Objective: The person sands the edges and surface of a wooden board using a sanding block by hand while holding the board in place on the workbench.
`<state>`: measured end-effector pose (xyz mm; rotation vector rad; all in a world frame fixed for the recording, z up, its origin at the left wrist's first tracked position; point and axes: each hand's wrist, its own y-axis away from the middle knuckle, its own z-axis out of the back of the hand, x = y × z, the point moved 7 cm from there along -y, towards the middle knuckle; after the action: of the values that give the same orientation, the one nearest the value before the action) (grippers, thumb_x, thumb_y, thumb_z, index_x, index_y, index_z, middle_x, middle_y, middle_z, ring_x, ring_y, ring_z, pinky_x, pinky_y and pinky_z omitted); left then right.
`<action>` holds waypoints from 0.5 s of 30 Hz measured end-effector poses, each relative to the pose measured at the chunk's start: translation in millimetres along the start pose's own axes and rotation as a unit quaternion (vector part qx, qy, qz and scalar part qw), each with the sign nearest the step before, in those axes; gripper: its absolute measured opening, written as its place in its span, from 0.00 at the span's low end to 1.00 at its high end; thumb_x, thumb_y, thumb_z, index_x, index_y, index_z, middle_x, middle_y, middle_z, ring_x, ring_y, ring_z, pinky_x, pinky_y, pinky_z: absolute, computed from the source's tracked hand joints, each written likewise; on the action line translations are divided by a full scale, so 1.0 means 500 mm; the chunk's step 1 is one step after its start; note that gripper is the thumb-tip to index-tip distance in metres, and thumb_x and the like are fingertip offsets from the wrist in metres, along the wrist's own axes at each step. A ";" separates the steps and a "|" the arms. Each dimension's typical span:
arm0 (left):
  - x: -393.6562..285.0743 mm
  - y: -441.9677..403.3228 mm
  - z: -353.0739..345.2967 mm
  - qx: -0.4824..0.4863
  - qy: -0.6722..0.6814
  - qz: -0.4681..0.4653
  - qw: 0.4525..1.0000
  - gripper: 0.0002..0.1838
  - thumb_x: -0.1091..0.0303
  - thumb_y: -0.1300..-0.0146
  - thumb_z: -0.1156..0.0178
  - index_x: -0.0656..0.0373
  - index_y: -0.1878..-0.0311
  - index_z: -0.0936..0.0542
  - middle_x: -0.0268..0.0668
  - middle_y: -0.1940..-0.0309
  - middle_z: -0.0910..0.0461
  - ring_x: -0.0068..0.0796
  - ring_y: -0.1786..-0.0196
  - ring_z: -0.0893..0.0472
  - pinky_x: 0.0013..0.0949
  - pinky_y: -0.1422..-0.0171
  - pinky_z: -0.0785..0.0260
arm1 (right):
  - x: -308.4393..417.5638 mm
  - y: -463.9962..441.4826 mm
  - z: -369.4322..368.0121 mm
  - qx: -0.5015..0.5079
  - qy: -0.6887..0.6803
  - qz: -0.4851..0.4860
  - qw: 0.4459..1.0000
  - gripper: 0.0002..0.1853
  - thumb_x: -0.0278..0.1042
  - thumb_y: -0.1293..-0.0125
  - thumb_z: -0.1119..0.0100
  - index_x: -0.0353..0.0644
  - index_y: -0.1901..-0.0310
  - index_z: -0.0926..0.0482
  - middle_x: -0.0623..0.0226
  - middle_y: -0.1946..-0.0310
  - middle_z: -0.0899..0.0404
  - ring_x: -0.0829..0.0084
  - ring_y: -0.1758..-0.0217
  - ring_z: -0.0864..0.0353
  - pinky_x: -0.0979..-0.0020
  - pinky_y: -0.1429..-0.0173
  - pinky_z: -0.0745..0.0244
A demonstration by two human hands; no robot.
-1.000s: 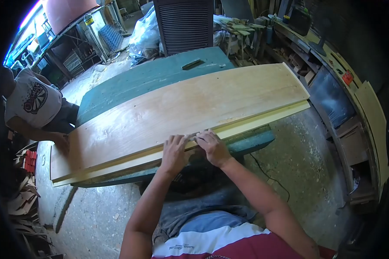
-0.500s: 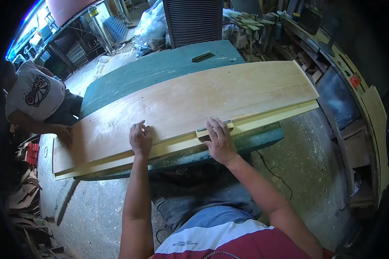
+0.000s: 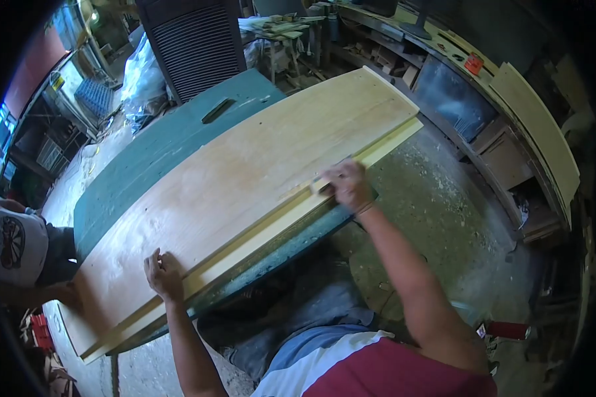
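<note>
A long, pale wooden panel point(image 3: 245, 172) lies at a slant across a green table point(image 3: 159, 145). Along its near side runs a light yellow wood strip point(image 3: 228, 264). My left hand point(image 3: 164, 276) rests on the panel close to that near edge, fingers apart and slightly bent, holding nothing. Farther right, my right hand point(image 3: 349, 188) is wrapped round a small wooden block point(image 3: 319, 186) at the panel's near edge. Motion blurs this hand, and its fingers hide most of the block.
At the left, a co-worker's hand point(image 3: 66, 296) touches the panel's end. A short dark bar point(image 3: 218, 110) lies on the green table. Behind it stands a louvred shutter point(image 3: 195, 49). Shelves with wood pieces point(image 3: 503, 159) line the right side, and a red can point(image 3: 508, 330) is below.
The view has turned, so the panel now slants more steeply. My right hand has slid the block rightward along the near edge. My left hand stays on the panel, nearer its left end.
</note>
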<state>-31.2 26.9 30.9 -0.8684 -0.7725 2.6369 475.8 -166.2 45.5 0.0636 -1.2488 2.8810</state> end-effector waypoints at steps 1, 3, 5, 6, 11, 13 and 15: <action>0.000 -0.001 0.000 -0.002 -0.009 0.006 1.000 0.12 0.77 0.33 0.41 0.62 0.50 0.14 0.45 0.63 0.19 0.45 0.59 0.20 0.46 0.52 0.27 | -0.077 0.010 0.010 -0.007 0.003 -0.013 1.000 0.16 0.30 0.42 0.35 0.55 0.52 0.09 0.74 0.53 0.14 0.63 0.46 0.18 0.58 0.35 0.26; 0.010 -0.001 -0.006 -0.007 -0.019 -0.004 1.000 0.12 0.77 0.33 0.42 0.62 0.50 0.14 0.46 0.63 0.19 0.46 0.59 0.20 0.47 0.52 0.27 | -0.212 0.017 0.033 -0.013 0.025 -0.033 0.999 0.14 0.28 0.43 0.34 0.54 0.55 0.09 0.73 0.55 0.13 0.63 0.48 0.17 0.58 0.36 0.24; 0.001 -0.003 -0.006 -0.008 -0.032 0.001 0.999 0.12 0.77 0.33 0.43 0.62 0.51 0.14 0.47 0.63 0.19 0.50 0.59 0.20 0.50 0.51 0.28 | -0.264 0.016 0.050 -0.012 0.046 -0.038 0.998 0.14 0.27 0.44 0.34 0.52 0.56 0.09 0.71 0.55 0.13 0.62 0.48 0.17 0.58 0.36 0.23; 0.000 -0.003 -0.007 -0.011 -0.030 0.000 0.999 0.12 0.77 0.33 0.43 0.62 0.51 0.14 0.47 0.63 0.19 0.50 0.59 0.20 0.50 0.51 0.28 | -0.277 0.014 0.047 0.013 0.034 -0.052 0.998 0.16 0.26 0.43 0.34 0.51 0.53 0.09 0.69 0.53 0.13 0.60 0.46 0.18 0.59 0.35 0.23; 0.008 0.000 -0.010 -0.022 -0.024 -0.006 0.999 0.12 0.77 0.33 0.41 0.62 0.50 0.13 0.46 0.61 0.18 0.48 0.57 0.19 0.47 0.50 0.26 | -0.240 0.041 0.020 0.038 0.025 -0.220 0.974 0.23 0.23 0.37 0.36 0.51 0.41 0.11 0.52 0.35 0.22 0.51 0.29 0.27 0.57 0.26 0.27; 0.010 0.004 -0.022 -0.015 0.007 0.016 1.000 0.12 0.77 0.33 0.41 0.62 0.50 0.13 0.46 0.60 0.18 0.48 0.57 0.18 0.47 0.50 0.26 | -0.200 0.045 0.046 0.029 0.110 -0.267 0.957 0.23 0.23 0.36 0.35 0.48 0.39 0.12 0.48 0.34 0.24 0.48 0.28 0.28 0.57 0.25 0.29; 0.018 0.004 -0.009 -0.014 0.004 0.001 1.000 0.12 0.77 0.34 0.39 0.61 0.49 0.13 0.45 0.59 0.17 0.46 0.58 0.17 0.46 0.51 0.25 | -0.157 0.017 0.024 0.014 0.172 -0.301 0.938 0.23 0.24 0.36 0.35 0.45 0.38 0.13 0.45 0.32 0.27 0.45 0.27 0.29 0.56 0.24 0.30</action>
<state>-35.5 30.5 22.7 -0.8882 -0.8095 2.6283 554.5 -179.8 44.5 -0.0492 -0.9199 2.2580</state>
